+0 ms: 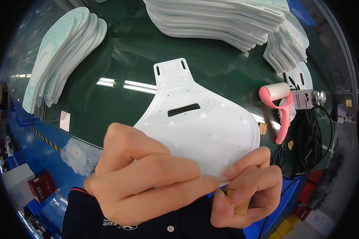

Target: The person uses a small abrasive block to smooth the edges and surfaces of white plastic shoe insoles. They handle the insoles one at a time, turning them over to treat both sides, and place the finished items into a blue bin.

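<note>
A flat white foam panel (195, 119), fan-shaped with a dark slot in its middle and two small slots on its narrow far tab, is held up over a dark green table (123, 59). My left hand (147, 179) pinches its near edge between thumb and fingers. My right hand (249, 187) grips the same edge from the right and also has a small tan block (240, 207) tucked in its palm. The fingertips of both hands almost meet at the panel's lower rim.
A pile of mint-and-white shoe soles (62, 51) lies at the far left. Stacks of white panels (219, 20) fill the back, with more (287, 44) at the right. A pink-handled lint roller (279, 103), a metal tool (309, 98) and black cables (307, 139) sit right. Crumpled plastic (79, 155) hangs at the table's edge.
</note>
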The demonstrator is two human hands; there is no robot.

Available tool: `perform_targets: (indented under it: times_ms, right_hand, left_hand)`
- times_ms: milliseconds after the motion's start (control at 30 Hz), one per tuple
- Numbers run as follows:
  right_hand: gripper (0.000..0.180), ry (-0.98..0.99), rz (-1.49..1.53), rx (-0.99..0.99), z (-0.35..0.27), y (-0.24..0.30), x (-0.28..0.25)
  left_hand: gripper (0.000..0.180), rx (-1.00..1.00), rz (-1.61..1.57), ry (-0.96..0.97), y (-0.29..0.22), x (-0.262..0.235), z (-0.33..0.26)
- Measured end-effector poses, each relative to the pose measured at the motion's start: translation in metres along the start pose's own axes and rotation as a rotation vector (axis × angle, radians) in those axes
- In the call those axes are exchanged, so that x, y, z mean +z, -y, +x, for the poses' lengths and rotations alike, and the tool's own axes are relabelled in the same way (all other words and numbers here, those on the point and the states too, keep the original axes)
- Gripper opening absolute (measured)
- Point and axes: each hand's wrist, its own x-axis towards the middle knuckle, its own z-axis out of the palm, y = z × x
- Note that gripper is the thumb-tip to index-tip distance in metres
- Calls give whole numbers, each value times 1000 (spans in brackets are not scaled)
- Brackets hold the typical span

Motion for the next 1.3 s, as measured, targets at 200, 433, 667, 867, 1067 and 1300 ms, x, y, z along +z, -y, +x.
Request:
perform_targets:
  times_ms: [200,433,667,867,1067,1300]
  right_hand:
    - [25,-14,24,1,-1,-2,-1]
    - [26,-24,13,-12,-2,-4,1]
    - [25,-8,19,-47,-1,-4,0]
    - [23,-99,81,-62,-2,-8,1]
    - [22,10,38,-50,-1,-6,-2]
    - [25,-282,218,-1,0,-9,-23]
  left_hand:
    - [27,-37,-9,-69,-3,6,1]
    - [28,-26,-19,-71,-1,9,-2]
    - [28,-49,-10,-71,-5,6,0]
    - [29,-33,-39,-80,-1,9,0]
    - [28,-62,-18,-82,-7,6,-1]
    - [37,-30,-151,-119,4,-4,8]
